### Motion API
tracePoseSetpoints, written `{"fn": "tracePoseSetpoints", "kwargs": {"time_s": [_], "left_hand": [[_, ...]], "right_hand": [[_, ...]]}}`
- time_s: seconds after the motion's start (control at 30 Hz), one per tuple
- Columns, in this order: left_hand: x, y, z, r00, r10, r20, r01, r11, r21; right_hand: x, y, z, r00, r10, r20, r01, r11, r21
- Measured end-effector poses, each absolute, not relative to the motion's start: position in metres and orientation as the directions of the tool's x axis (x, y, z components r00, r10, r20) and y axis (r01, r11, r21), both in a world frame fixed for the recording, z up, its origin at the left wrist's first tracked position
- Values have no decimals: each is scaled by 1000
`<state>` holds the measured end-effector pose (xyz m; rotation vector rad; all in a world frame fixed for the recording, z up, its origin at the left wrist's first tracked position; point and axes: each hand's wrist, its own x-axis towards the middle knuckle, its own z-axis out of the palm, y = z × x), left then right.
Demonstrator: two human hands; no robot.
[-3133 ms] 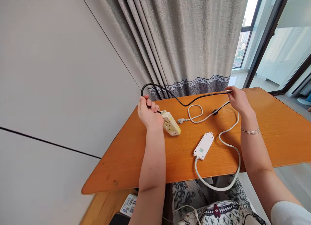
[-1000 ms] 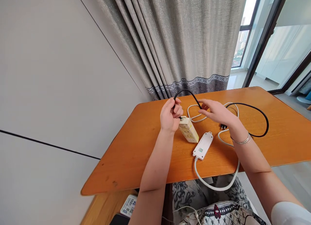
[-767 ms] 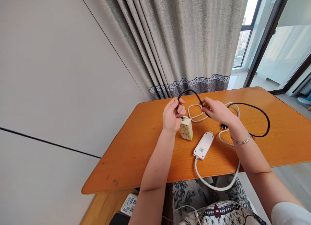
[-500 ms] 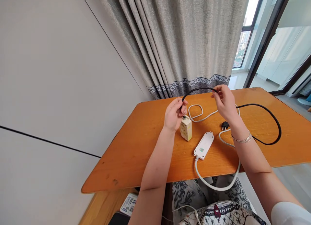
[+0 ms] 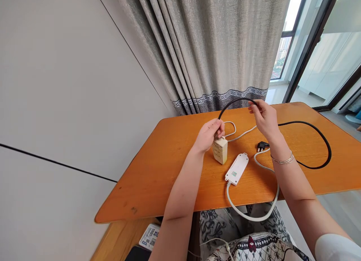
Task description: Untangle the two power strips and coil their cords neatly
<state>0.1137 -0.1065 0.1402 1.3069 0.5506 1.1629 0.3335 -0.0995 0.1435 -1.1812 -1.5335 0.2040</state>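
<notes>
My left hand is closed on a black cable, just above a cream socket block that stands upright on the table. The fingers hide the cable's end and the top edge of the block, so I cannot tell whether the two touch. My right hand pinches the same cable farther along, and it arches between both hands. Below lies a white power strip, face down, with a thick white cord hanging over the front edge. A black plug rests left of my right wrist.
The wooden table runs beneath everything. A thin white cord curls behind the block. To the right, the black cable's loop spreads across the tabletop. A grey curtain hangs behind the far edge.
My left hand has moved right and slightly down, and the socket block has shifted a little right. My right hand has drifted slightly right, and the cable arch stands a bit higher.
</notes>
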Motion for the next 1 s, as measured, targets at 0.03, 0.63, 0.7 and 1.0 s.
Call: {"fn": "tracePoseSetpoints", "kwargs": {"time_s": [0.03,0.63,0.7,1.0], "left_hand": [[114,-108,143,321,906,274,-396,-134,908],[83,-86,166,-193,979,58,-783,-190,592],[84,-86,165,-210,974,83,-750,-215,626],[106,-95,147,-15,934,356,-455,-324,829]], "right_hand": [[333,-99,143,71,798,598,627,431,-649],[297,-133,152,-245,872,423,952,300,-67],[299,-134,153,-261,848,461,942,328,-72],[285,-145,154,-624,643,444,649,743,-163]]}}
